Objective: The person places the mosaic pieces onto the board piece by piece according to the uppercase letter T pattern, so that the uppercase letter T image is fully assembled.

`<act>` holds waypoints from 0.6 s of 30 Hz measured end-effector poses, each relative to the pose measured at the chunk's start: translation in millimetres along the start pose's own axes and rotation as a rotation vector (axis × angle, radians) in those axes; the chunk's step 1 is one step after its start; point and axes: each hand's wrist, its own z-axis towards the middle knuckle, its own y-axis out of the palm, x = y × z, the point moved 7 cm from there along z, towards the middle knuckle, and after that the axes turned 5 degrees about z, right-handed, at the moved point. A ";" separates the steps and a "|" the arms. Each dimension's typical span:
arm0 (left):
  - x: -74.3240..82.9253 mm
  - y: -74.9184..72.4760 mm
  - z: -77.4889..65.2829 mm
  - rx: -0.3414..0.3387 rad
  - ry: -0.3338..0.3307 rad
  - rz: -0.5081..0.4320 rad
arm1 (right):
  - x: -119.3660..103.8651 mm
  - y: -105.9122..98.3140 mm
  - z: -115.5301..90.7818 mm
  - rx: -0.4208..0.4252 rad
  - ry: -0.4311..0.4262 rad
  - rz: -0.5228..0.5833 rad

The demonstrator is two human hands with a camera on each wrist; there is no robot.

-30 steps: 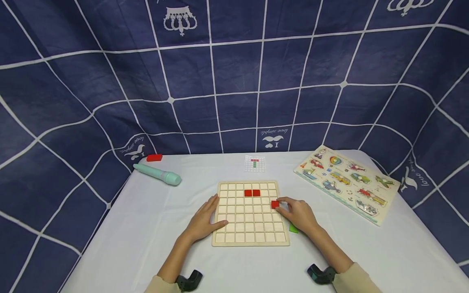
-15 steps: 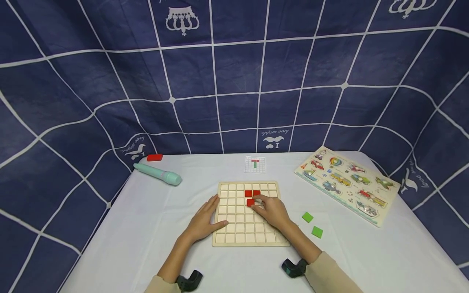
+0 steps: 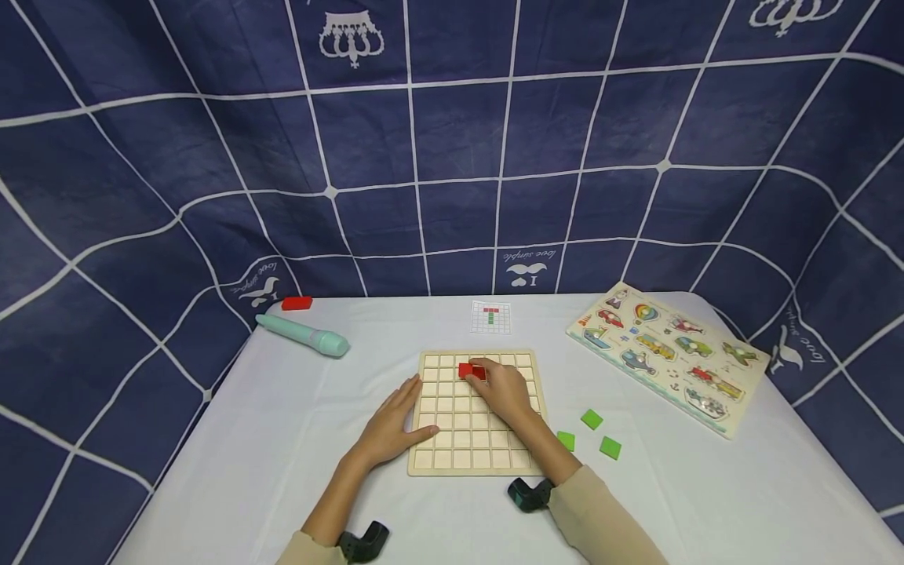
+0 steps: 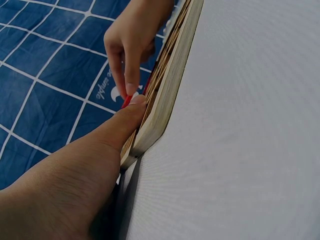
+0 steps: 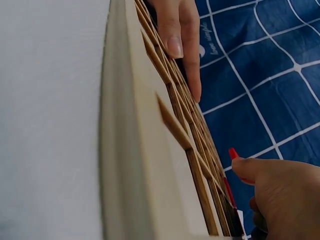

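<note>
In the head view a square wooden grid board (image 3: 452,463) lies flat on the white table. My left hand (image 3: 384,431) rests at its left edge, fingers straight along the side and thumb over the frame. Thumb and index finger of my right hand (image 3: 504,390) pinch a small red square tile (image 3: 464,370) over the second row from the far edge. Right beside it, a seated red tile (image 3: 480,373) shows partly between the fingers; the cell beyond is hidden by the hand. The right wrist view shows the pinched red tile (image 5: 232,153) tilted up above the grid.
Three green tiles (image 3: 592,419) lie right of the board. Behind it is a printed card (image 3: 480,326) with a red and green T pattern. A mint-green microphone-shaped object (image 3: 304,336) and a red block (image 3: 297,303) are far left; a picture puzzle board (image 3: 671,377) is far right.
My right hand has carried a red tile from the board's right edge leftward to the second row, uncovering the green tiles. My left hand has stayed in place.
</note>
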 end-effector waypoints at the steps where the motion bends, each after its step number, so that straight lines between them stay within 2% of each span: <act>1: 0.0 -0.1 -0.1 -0.001 0.000 0.001 | 0.3 1.1 1.3 0.001 0.002 -0.004; 18: -1.4 2.1 1.1 -0.004 0.004 0.002 | 5.5 11.6 5.0 -0.051 0.016 -0.030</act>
